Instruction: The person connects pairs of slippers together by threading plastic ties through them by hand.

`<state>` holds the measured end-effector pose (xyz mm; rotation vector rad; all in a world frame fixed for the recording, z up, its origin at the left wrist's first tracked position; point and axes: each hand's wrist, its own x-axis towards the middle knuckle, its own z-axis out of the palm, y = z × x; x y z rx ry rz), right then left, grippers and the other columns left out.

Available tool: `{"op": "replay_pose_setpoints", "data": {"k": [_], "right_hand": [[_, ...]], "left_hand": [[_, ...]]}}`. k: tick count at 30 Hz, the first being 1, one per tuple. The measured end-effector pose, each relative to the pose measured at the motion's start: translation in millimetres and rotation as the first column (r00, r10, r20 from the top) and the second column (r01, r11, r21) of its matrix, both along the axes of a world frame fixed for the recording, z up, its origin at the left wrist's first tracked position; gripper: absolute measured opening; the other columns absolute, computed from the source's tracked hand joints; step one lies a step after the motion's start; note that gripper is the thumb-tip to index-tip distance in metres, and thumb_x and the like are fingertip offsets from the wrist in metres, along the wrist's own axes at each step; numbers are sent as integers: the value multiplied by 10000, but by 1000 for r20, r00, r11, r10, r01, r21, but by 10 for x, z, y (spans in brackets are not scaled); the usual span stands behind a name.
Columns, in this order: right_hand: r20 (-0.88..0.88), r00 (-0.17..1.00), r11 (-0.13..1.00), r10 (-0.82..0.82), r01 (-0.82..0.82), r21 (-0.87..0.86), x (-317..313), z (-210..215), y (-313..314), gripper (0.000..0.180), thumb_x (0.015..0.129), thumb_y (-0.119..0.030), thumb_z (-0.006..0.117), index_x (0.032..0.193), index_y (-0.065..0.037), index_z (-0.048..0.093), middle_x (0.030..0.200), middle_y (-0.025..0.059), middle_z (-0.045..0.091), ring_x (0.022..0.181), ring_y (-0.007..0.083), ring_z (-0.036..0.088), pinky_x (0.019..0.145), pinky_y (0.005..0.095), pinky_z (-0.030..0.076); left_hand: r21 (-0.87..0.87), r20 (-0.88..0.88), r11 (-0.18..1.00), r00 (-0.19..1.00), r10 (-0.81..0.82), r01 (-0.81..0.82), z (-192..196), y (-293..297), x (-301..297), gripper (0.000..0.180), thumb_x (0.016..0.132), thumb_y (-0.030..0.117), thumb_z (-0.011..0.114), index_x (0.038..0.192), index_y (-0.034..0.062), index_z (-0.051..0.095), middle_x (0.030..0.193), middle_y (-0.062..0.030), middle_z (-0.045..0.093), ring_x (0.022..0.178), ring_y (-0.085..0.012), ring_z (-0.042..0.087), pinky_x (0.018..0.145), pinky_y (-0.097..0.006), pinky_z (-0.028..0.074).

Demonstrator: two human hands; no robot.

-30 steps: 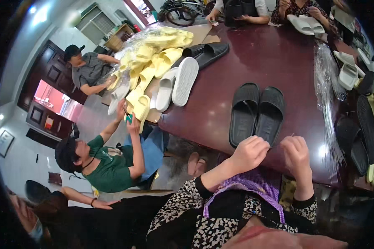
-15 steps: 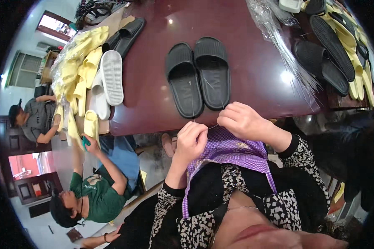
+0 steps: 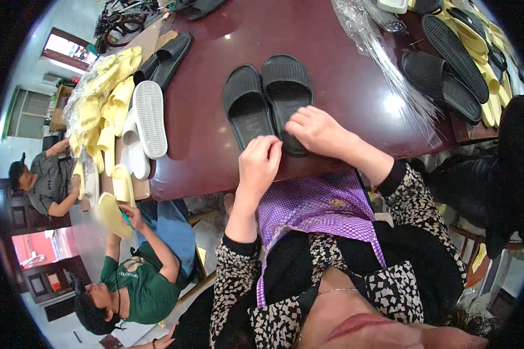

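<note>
Two black slide slippers, the left one [image 3: 245, 87] and the right one [image 3: 288, 72], lie side by side on the dark red table with their heels toward me. My left hand [image 3: 259, 163] is closed in a pinch at the heel of the left slipper. Over the right slipper's heel my right hand [image 3: 317, 134] is closed too, fingertips pressed together on its footbed. A thin clear strand ran between the two hands a moment earlier; now it is too fine to follow, and my fingers cover both heels.
A bundle of thin clear strands [image 3: 399, 87] in plastic lies at the right. Beyond it are black slippers [image 3: 445, 84] and yellow ones. Yellow slippers [image 3: 90, 110], a white pair [image 3: 150, 119] and another black pair [image 3: 169, 58] are at the left, where two other people work.
Both hands have moved forward from the table edge onto the slippers' heels, the right one farther. A person at the left has raised a yellow slipper.
</note>
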<state>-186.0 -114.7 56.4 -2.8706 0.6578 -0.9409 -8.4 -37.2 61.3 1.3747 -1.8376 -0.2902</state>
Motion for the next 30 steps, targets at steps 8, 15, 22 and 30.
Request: {"op": "replay_pose_setpoints", "data": {"k": [8, 15, 22, 30], "right_hand": [[38, 999, 997, -13, 10, 78, 127, 5, -544, 111, 768, -78, 584, 861, -18, 590, 867, 103, 609, 825, 265, 584, 751, 341, 468], [334, 898, 900, -288, 134, 414, -103, 178, -1091, 180, 822, -161, 611, 901, -2, 646, 837, 154, 641, 801, 313, 615, 721, 362, 494], [-279, 766, 595, -580, 631, 498, 144, -104, -1896, 263, 761, -266, 642, 832, -15, 676, 858, 180, 659, 862, 350, 623, 779, 410, 488], [136, 864, 790, -485, 366, 491, 402, -236, -2080, 268, 787, -254, 647, 836, 8, 675, 797, 177, 666, 765, 295, 650, 711, 380, 504]], "left_hand": [[-43, 205, 992, 971, 123, -116, -98, -608, 9, 93, 825, 120, 595, 805, 30, 590, 765, -144, 620, 722, -327, 612, 626, -404, 483], [-54, 179, 990, 974, 137, -130, -193, -768, 22, 95, 829, 120, 587, 792, 33, 582, 766, -147, 623, 726, -328, 614, 628, -412, 483], [-62, 162, 993, 981, 107, -98, -280, -811, 90, 79, 806, 104, 591, 785, 32, 567, 759, -140, 618, 728, -318, 616, 642, -418, 498], [-168, 205, 986, 978, 43, -7, -266, -859, 252, 57, 798, 83, 597, 805, 36, 565, 817, -114, 556, 801, -302, 570, 712, -390, 472]]}}
